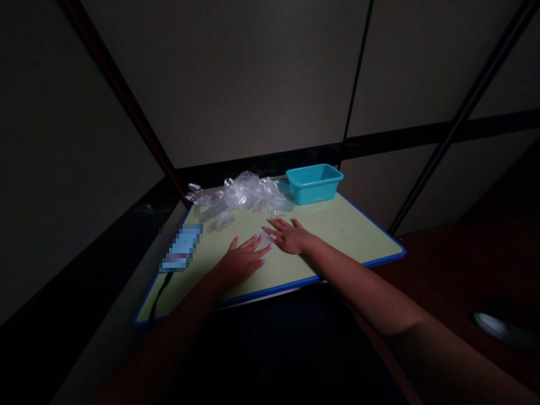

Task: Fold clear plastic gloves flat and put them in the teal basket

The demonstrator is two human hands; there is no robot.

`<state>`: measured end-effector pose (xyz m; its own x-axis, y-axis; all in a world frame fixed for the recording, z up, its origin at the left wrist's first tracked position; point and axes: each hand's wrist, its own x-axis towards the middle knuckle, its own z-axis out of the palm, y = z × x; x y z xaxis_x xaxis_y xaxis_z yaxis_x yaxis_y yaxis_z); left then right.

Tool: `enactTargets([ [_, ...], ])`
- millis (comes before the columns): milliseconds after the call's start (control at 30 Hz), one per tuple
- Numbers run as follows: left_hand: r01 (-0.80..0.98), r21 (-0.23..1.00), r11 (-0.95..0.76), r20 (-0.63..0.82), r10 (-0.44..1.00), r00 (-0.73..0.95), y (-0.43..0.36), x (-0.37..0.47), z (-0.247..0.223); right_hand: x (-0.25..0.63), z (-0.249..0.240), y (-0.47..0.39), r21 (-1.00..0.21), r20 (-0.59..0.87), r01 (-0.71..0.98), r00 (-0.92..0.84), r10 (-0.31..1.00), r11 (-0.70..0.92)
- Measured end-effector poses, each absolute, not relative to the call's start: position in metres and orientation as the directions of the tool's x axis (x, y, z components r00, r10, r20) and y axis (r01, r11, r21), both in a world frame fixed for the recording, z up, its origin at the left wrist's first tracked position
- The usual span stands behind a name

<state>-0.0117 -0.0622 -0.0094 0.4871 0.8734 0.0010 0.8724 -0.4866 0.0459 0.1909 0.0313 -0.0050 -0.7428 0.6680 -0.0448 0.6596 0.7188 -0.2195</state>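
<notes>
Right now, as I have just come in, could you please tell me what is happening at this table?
A person has the left hand and right hand palm down, fingers spread, with fingertips at a small clear sheet on the table. Behind them lies a plastic pile, with a turquoise bin to its right.

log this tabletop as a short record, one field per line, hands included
surface: pale yellow table, blue edging
left hand: palm down, fingers spread, at a small translucent piece
right hand: palm down, at the same piece
far side: heap of clear plastic, turquoise basket to its right
left edge: blue item, pixelated; dark strap
light: dim
</notes>
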Motion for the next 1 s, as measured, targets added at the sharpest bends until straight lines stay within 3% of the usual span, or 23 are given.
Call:
enactTargets([
  [333, 0.875, 0.048, -0.482, -0.027, 0.875, 0.483, -0.062, -0.011, -0.006, 0.188, -0.002, 0.029, -0.218, -0.078, 0.679, -0.728, 0.681, 0.701],
  [500, 0.877, 0.035, -0.48, -0.023, 0.877, 0.481, -0.062, -0.012, -0.008, 0.185, 0.002, 0.022, -0.291, 0.056, 0.543, -0.812, 0.581, 0.788],
  [700, 0.882, 0.016, -0.471, -0.009, 0.882, 0.471, -0.062, -0.013, -0.011, 0.177, 0.001, 0.017, -0.395, 0.062, 0.431, -0.868, 0.492, 0.811],
  [1000, 0.886, 0.04, -0.463, -0.017, 0.886, 0.464, -0.063, -0.01, -0.008, 0.176, -0.004, 0.016, -0.317, 0.059, 0.472, -0.856, 0.514, 0.823],
])
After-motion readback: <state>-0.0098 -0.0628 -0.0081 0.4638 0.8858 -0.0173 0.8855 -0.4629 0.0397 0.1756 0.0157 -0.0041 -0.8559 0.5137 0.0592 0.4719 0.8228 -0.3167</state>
